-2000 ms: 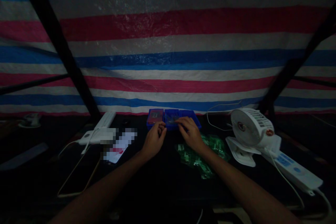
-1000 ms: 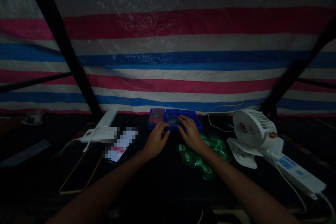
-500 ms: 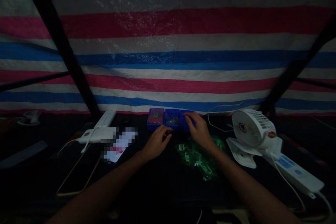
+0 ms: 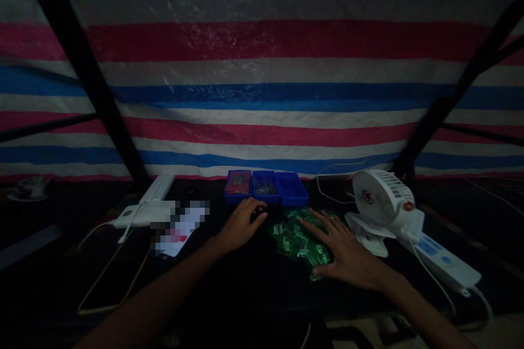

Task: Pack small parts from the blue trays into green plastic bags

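My left hand (image 4: 241, 223) rests curled just in front of a blue plastic tray with three compartments (image 4: 266, 186). Its fingertips are closed near the tray's front edge, and anything small in them is too dark to make out. The left compartments hold small, dim items, with a reddish piece in the leftmost. My right hand (image 4: 344, 248) lies open with fingers spread, touching the edge of a shiny bag of small green parts (image 4: 297, 240) on the black tabletop (image 4: 254, 294).
A white clip-on fan (image 4: 379, 199) and white power strip (image 4: 440, 259) stand at right. At left lie a white charger (image 4: 143, 214), a blurred white packet (image 4: 180, 232) and a dark phone (image 4: 112, 278) with a cable. A striped tarpaulin (image 4: 262, 92) hangs behind.
My right hand has moved from the tray down and right onto the green bag, its fingers now spread. My left hand has barely moved, and the view has shifted slightly.
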`<action>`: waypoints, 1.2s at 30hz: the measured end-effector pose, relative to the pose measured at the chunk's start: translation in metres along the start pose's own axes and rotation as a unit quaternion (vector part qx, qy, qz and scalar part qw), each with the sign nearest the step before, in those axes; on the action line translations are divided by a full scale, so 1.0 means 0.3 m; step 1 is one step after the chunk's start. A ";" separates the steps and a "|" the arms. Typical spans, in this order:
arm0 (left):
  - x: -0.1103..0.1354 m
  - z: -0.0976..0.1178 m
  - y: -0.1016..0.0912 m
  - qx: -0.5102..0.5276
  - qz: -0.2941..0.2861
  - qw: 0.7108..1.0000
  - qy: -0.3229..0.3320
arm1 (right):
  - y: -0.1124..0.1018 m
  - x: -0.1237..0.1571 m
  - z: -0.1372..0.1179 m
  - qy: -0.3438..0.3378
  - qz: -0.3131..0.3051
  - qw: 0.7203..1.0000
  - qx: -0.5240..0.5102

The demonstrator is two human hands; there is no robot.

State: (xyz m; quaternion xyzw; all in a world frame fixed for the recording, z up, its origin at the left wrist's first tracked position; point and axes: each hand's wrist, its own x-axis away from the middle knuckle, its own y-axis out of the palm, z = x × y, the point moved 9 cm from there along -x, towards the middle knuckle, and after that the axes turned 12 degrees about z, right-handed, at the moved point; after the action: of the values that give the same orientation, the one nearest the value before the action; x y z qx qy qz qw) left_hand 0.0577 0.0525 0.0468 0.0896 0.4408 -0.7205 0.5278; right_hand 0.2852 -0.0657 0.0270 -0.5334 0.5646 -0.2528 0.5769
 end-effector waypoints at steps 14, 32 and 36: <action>0.032 0.084 0.039 -0.007 -0.106 0.993 0.057 | 0.090 -0.067 -0.145 -0.010 0.003 0.999 -0.048; 0.012 -0.034 0.017 -0.139 -0.023 0.990 0.021 | 0.112 -0.293 -0.214 -0.035 0.059 0.980 -0.186; 0.003 -0.059 -0.003 -0.105 0.022 0.994 0.002 | 0.092 -0.359 -0.208 -0.023 0.068 0.965 -0.252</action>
State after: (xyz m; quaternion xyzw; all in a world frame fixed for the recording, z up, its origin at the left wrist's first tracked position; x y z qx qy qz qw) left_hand 0.0507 0.0649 0.0362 0.0445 0.5131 -0.6581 0.5492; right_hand 0.1939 0.0184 0.0562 -0.6276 0.6317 -0.0501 0.4523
